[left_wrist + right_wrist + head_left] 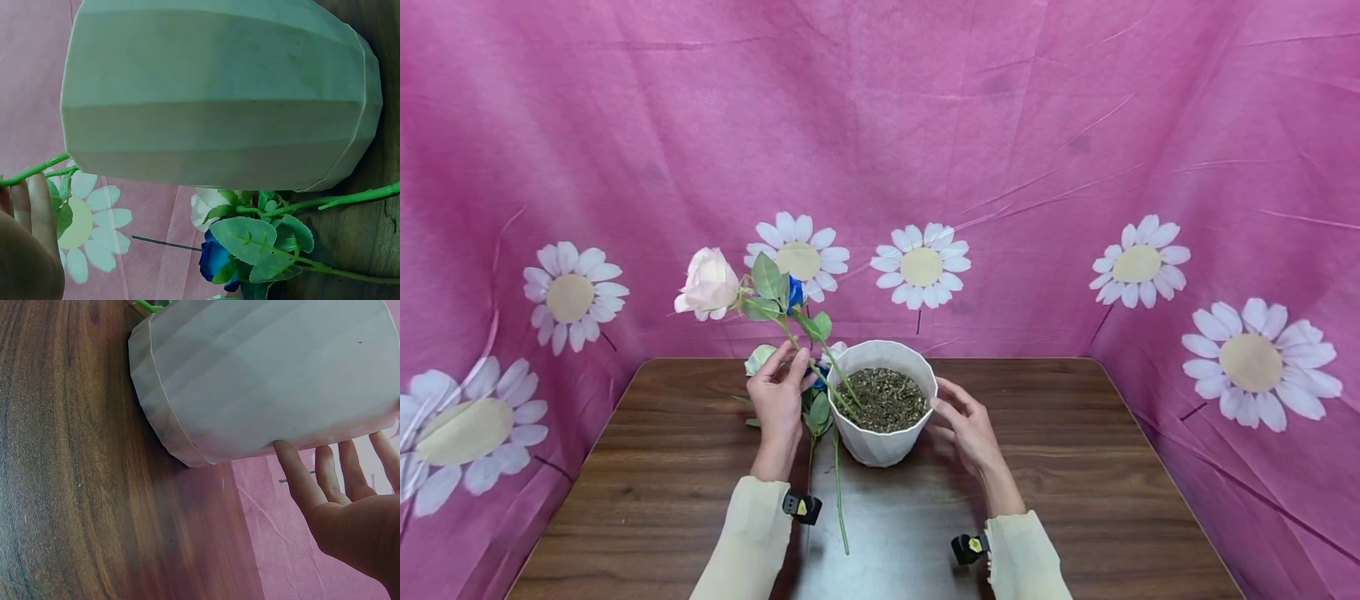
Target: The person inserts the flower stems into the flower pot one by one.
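Note:
My left hand point(778, 400) pinches the green stem of a pale pink rose point(707, 285), whose bloom leans out to the left. The lower stem reaches over the rim into a white faceted pot point(882, 446) of dark, grainy soil point(887, 400). A blue rose point(795, 293) stands beside it, its stem also running into the soil. My right hand point(972, 425) touches the pot's right side, and in the right wrist view its fairly straight fingers point(300, 478) rest against the wall. In the left wrist view, the left hand point(28, 244) is partly cut off at the stem.
More roses lie on the brown wooden table point(1060, 467) left of the pot: a pale green one point(760, 359), plus a white rose point(209, 206) and another blue rose point(214, 259), with stems trailing towards the front. A pink cloth point(880, 125) printed with daisies surrounds the table.

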